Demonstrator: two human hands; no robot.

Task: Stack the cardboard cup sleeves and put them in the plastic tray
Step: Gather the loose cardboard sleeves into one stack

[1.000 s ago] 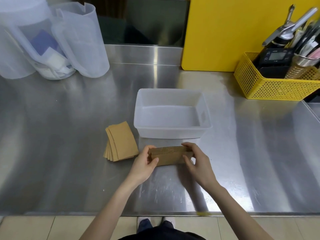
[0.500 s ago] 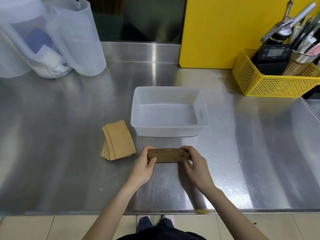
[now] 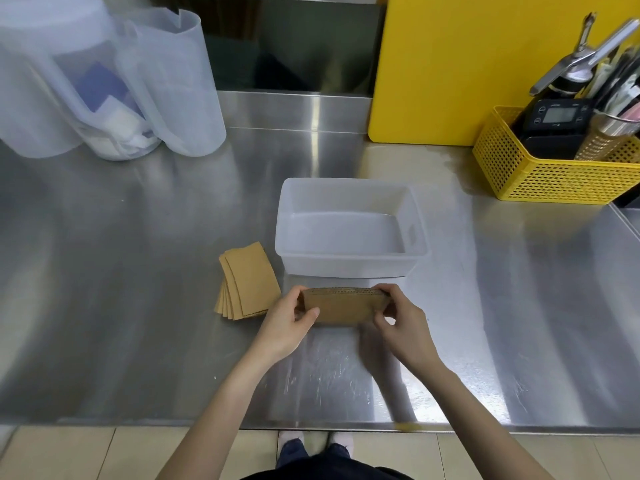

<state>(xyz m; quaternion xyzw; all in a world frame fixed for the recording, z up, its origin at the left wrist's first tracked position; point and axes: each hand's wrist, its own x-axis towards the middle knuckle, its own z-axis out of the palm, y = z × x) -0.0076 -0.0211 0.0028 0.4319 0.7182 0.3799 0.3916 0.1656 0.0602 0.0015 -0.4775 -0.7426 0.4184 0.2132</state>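
Head view: one wide frame, looking down over a steel worktop (image 3: 138, 306).
Left hand (image 3: 289, 323): lower centre of the frame — closed on the left end of a bundle of cardboard cup sleeves, thumb across its front face.
Right hand (image 3: 403, 323): lower centre, just right of the left — pinching the bundle's right end, fingers curled over the top edge.
Held sleeves (image 3: 341, 308): a flattened brown bundle standing on its long edge, the corrugated top edge showing as a row of dark holes; whether its lower edge touches the worktop cannot be told.
Loose sleeves (image 3: 247, 280): a fanned pile lying flat on the worktop, left of centre, just beside the left hand and near the tray's left corner.
Plastic tray (image 3: 349, 259): translucent white, centre of the frame, directly above the held sleeves — nothing visible inside it.
Clear jugs (image 3: 173, 88): upper left, standing together.
Yellow board (image 3: 485, 64): upper right, upright against the back.
Yellow basket (image 3: 540, 181): right edge, holding utensils and a dark timer.
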